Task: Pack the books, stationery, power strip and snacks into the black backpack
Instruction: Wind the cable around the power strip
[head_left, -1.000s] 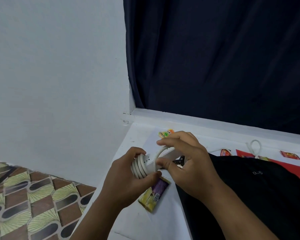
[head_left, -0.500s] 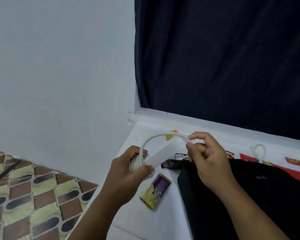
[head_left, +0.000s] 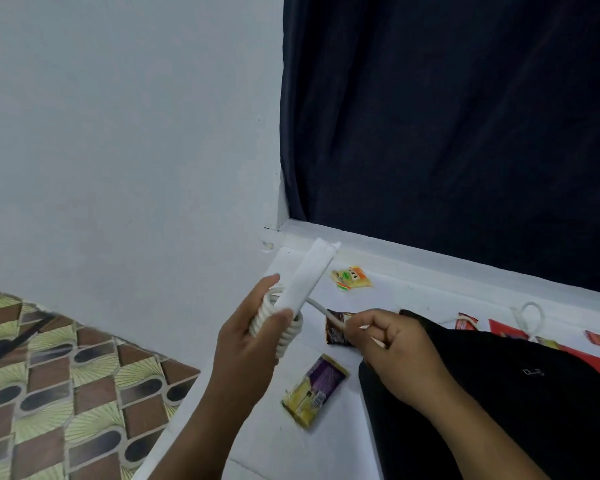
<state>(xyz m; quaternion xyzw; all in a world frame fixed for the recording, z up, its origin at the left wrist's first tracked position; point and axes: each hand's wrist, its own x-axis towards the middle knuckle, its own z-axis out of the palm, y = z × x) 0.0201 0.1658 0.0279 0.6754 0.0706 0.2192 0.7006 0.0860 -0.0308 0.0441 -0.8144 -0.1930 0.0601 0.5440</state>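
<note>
My left hand (head_left: 253,336) grips the white power strip (head_left: 310,273), which points up and away, with its white cord (head_left: 290,329) coiled around its lower end. My right hand (head_left: 387,344) pinches the free end of that cord and holds it taut to the right of the strip. The black backpack (head_left: 520,393) lies on the white surface under my right forearm. Snack packets lie around: a purple-yellow one (head_left: 314,389) below my hands, a dark brown one (head_left: 335,327) partly behind my right hand, an orange-green one (head_left: 351,278) farther back.
Red packets (head_left: 466,321) and a red flat item (head_left: 506,329) lie beyond the backpack, beside a white cord loop (head_left: 530,315). A dark curtain (head_left: 447,133) hangs behind. The white surface (head_left: 264,441) ends at left above a patterned tile floor (head_left: 59,393).
My left hand tilted the power strip more upright. My right hand moved down and right, pulling the wide cord loop into a short taut length.
</note>
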